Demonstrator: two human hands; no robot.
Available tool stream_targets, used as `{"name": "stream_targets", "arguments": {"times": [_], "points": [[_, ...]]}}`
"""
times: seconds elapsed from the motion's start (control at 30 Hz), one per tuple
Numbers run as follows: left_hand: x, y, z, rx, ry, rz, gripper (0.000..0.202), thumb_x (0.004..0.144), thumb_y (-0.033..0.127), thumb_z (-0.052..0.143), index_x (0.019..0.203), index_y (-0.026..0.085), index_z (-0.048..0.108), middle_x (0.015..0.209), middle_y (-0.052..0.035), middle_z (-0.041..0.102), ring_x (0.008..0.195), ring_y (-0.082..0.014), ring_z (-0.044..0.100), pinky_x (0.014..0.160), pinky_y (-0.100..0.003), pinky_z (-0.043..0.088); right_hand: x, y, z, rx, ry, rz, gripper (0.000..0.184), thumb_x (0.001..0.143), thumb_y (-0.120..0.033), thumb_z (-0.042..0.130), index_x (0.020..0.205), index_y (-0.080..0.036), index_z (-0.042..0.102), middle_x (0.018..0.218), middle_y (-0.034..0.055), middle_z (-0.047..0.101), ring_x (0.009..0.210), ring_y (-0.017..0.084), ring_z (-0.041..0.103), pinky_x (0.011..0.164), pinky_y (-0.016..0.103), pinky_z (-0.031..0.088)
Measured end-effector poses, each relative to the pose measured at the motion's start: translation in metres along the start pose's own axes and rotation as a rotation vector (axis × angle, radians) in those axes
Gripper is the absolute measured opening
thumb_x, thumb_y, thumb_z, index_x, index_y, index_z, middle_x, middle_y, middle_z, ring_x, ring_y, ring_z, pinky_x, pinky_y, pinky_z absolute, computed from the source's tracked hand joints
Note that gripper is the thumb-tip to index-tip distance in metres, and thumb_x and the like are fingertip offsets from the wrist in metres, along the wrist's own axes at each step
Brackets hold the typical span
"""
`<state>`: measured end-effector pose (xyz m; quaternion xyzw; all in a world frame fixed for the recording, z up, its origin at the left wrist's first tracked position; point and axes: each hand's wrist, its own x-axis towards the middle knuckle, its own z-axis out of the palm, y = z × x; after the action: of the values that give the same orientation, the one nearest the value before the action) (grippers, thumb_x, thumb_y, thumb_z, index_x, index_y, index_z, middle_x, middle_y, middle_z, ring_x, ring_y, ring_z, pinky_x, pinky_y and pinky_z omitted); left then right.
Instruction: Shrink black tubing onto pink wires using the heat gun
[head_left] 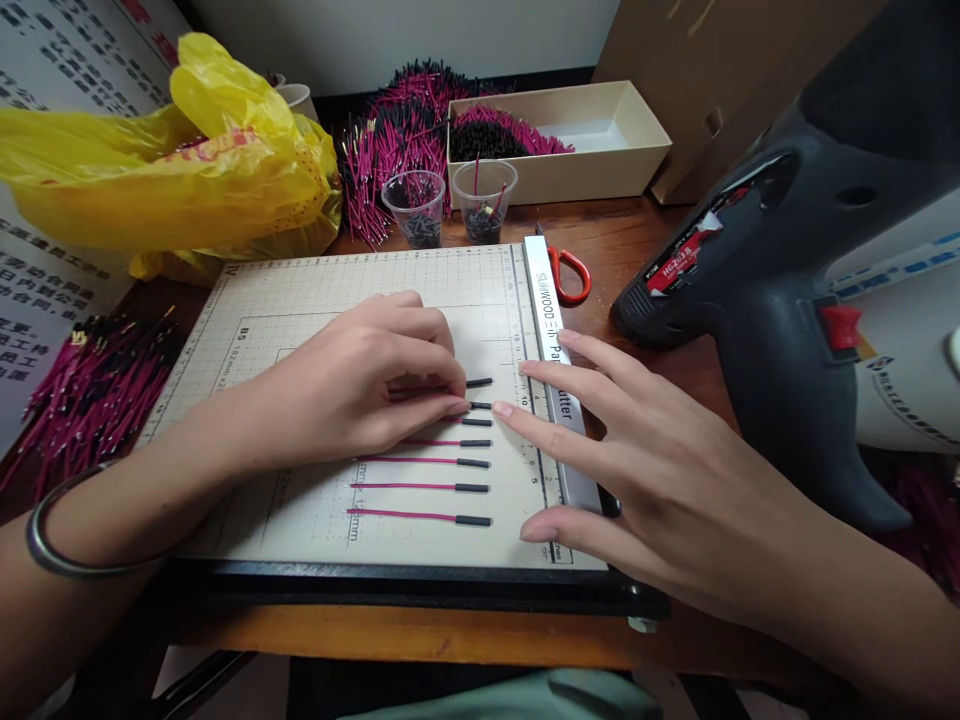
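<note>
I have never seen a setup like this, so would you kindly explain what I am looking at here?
This is one picture from a camera worn on a person's head, looking down at their two bare hands; there is no machine arm. The left hand presses on thin magenta wires with black sleeved ends, laid in a row on a cream gridded paper-cutter board. The right hand rests flat, fingers spread, over the board's grey ruler rail, holding nothing. Around them lie a yellow plastic bag, two clear plastic cups, a beige cardboard box of wires, red-handled scissors and a black heat gun.
</note>
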<state>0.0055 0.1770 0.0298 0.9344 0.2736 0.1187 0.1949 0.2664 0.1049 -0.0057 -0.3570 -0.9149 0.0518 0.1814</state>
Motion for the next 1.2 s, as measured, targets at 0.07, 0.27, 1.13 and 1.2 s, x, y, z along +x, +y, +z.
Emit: {"name": "stream_targets", "arguments": {"times": [0.07,0.27,1.13,1.2], "points": [[0.0001,0.0002,0.0004,0.008,-0.001,-0.005,0.022,0.099,0.028,0.058,0.090,0.019,0.076,0.084,-0.0043,0.069,0.079,-0.0156,0.058,0.076,-0.029,0.044,0.0000,-0.0001,0.0001,-0.005,0.008,0.000,0.055,0.100,-0.059,0.042,0.137,-0.021,0.057,0.146,0.0112,0.052,0.146,0.037,0.037,0.108,0.062,0.051],[-0.0011,0.0006,0.0022,0.027,0.033,0.000,0.019,0.097,0.027,0.061,0.089,0.018,0.075,0.085,-0.0033,0.067,0.078,-0.0153,0.056,0.075,-0.028,0.042,-0.0007,-0.0012,-0.0005,-0.009,0.014,0.003,0.053,0.100,-0.057,0.042,0.136,-0.022,0.060,0.145,0.0119,0.054,0.146,0.037,0.038,0.108,0.060,0.051],[-0.0005,0.0045,0.0024,0.045,0.032,-0.017,0.019,0.096,0.028,0.062,0.087,0.019,0.075,0.081,-0.0015,0.066,0.075,-0.0158,0.054,0.073,-0.031,0.038,0.0034,-0.0029,-0.0041,-0.040,0.018,-0.013,0.056,0.101,-0.057,0.039,0.134,-0.018,0.064,0.141,0.0137,0.059,0.142,0.040,0.045,0.101,0.060,0.055],[-0.0003,0.0048,0.0021,0.047,0.030,-0.020,0.019,0.096,0.029,0.062,0.086,0.019,0.075,0.081,-0.0013,0.066,0.075,-0.0159,0.054,0.073,-0.031,0.038,0.0028,-0.0033,-0.0044,-0.040,0.016,-0.018,0.056,0.102,-0.057,0.039,0.134,-0.018,0.064,0.141,0.0135,0.059,0.142,0.040,0.045,0.101,0.061,0.056]]}}
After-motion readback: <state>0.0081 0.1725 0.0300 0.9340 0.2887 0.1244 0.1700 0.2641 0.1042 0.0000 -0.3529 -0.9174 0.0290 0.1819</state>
